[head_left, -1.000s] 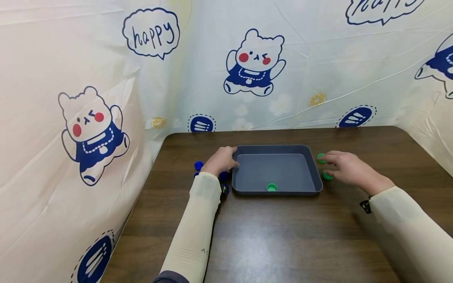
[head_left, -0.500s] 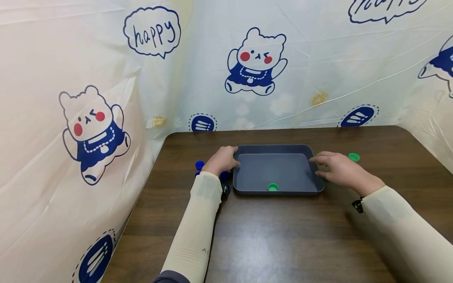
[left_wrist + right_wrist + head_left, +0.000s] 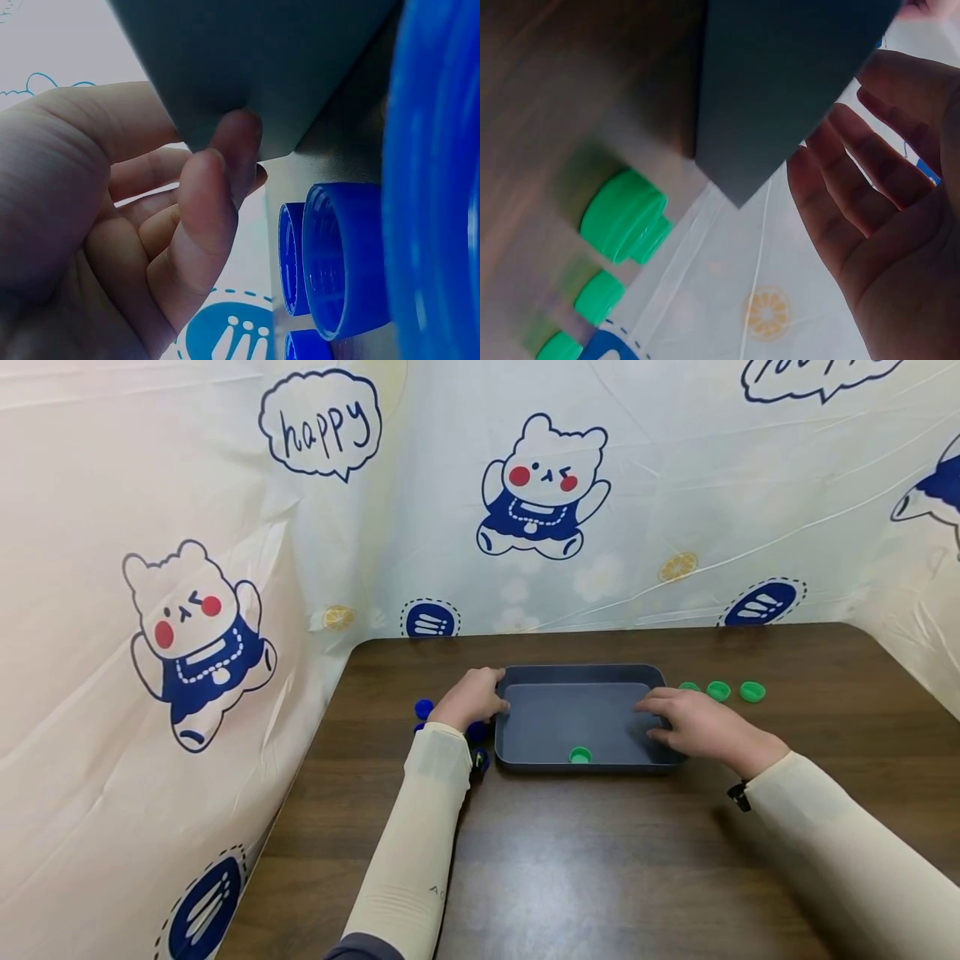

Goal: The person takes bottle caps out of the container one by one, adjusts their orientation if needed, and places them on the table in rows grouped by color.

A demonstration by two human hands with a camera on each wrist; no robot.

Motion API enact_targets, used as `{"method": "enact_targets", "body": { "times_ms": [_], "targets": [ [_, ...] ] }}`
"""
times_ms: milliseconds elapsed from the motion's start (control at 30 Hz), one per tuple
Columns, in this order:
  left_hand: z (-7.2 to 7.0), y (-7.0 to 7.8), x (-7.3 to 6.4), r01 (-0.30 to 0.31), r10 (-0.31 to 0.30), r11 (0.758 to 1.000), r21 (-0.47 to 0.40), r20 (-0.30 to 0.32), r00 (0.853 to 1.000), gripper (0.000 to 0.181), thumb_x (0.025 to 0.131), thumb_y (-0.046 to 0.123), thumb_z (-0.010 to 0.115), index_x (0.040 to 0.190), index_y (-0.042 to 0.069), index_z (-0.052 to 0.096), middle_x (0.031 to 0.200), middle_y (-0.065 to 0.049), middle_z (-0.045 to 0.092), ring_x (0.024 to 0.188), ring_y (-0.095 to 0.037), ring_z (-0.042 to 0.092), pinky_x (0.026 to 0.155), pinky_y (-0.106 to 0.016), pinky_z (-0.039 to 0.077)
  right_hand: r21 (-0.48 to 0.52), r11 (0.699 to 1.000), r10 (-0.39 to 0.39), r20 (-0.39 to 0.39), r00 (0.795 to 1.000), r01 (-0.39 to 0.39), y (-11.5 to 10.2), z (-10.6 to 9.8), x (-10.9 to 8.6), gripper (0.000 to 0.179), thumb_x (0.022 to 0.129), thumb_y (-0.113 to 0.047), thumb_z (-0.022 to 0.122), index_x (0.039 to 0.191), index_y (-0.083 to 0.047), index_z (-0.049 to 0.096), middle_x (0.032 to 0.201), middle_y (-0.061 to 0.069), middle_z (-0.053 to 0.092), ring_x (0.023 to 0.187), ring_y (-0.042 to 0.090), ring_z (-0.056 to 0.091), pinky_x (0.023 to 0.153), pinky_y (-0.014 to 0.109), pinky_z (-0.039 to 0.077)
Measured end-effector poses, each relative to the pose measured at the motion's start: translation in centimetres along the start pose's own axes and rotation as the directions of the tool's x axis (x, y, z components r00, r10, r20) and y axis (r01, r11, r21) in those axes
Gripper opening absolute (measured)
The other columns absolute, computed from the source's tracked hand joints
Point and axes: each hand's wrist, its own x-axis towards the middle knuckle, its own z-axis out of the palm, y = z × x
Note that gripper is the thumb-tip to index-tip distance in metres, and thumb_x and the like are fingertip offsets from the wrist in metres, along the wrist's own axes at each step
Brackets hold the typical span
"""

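Observation:
A dark grey rectangular tray [image 3: 577, 718] lies on the brown table. At its left end my left hand [image 3: 470, 697] grips the rim; in the left wrist view, fingertips press the tray wall. Several blue caps [image 3: 345, 259] lie beside and below that hand, partly hidden by it in the head view. Over the tray's right rim reaches my right hand [image 3: 693, 722], fingers extended, nothing visible between them. The wall hides its fingertips in the right wrist view. One green cap [image 3: 580, 756] sits inside the tray near the front wall; several more green caps [image 3: 626, 216] lie right of it.
The brown table [image 3: 592, 860] stretches toward me in front of the tray. A pale printed cloth [image 3: 420, 510] with bear drawings hangs behind and at the sides of the table.
My right hand has moved left from among the green caps to over the tray's right rim, uncovering some of them. My left hand stays on the tray's left rim.

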Motion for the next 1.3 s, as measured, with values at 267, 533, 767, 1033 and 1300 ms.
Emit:
{"method": "enact_targets", "body": {
  "times_ms": [267,533,767,1033,1300],
  "targets": [
    [0.0,0.1,-0.1,-0.003,0.003,1.000,0.002,-0.002,1.000,0.073,0.092,0.019,0.069,0.154,0.013,0.030,0.074,-0.010,0.061,0.062,-0.027,0.064,0.061,-0.032,0.053,-0.009,0.999,-0.047,0.025,0.999,0.047,-1.0,0.7,0.7,0.039,0.081,-0.005,0.077,0.118,-0.003,0.068,0.114,0.009,0.063,0.102,0.028,0.063,0.083,0.045,0.053],
    [0.0,0.1,-0.3,-0.019,0.019,1.000,-0.005,-0.010,1.000,0.071,0.092,0.016,0.069,0.153,0.012,0.032,0.116,-0.011,0.063,0.062,-0.025,0.065,0.059,-0.031,0.053,-0.019,0.992,-0.124,0.029,0.992,0.125,-1.8,1.1,1.1,0.039,0.080,-0.004,0.078,0.117,-0.005,0.068,0.113,0.006,0.063,0.100,0.024,0.064,0.081,0.041,0.054],
    [-0.1,0.2,-0.4,-0.012,0.012,1.000,-0.012,-0.009,1.000,0.071,0.093,0.015,0.068,0.153,0.012,0.032,0.112,-0.008,0.063,0.062,-0.024,0.064,0.061,-0.031,0.053,-0.027,0.985,-0.168,0.047,0.985,0.169,-2.6,1.5,1.5,0.038,0.080,-0.005,0.078,0.117,-0.005,0.069,0.113,0.006,0.063,0.100,0.024,0.064,0.081,0.040,0.054],
    [-0.1,0.2,-0.4,-0.009,0.008,1.000,-0.018,-0.009,1.000,0.071,0.092,0.015,0.068,0.153,0.012,0.032,0.107,-0.007,0.064,0.062,-0.024,0.064,0.059,-0.032,0.053,-0.026,0.975,-0.218,0.088,0.972,0.221,-3.6,1.6,2.3,0.039,0.079,-0.003,0.079,0.117,-0.007,0.069,0.114,0.006,0.064,0.102,0.023,0.064,0.082,0.039,0.055],
    [-0.1,0.2,-0.3,-0.012,0.012,1.000,-0.009,0.005,1.000,0.071,0.093,0.016,0.068,0.154,0.012,0.030,0.089,-0.007,0.065,0.064,-0.025,0.064,0.059,-0.032,0.053,-0.013,0.962,-0.269,0.117,0.956,0.272,-4.4,1.5,3.1,0.045,0.078,0.007,0.074,0.120,-0.009,0.069,0.118,0.006,0.064,0.105,0.024,0.064,0.083,0.039,0.054]
  ]
}}
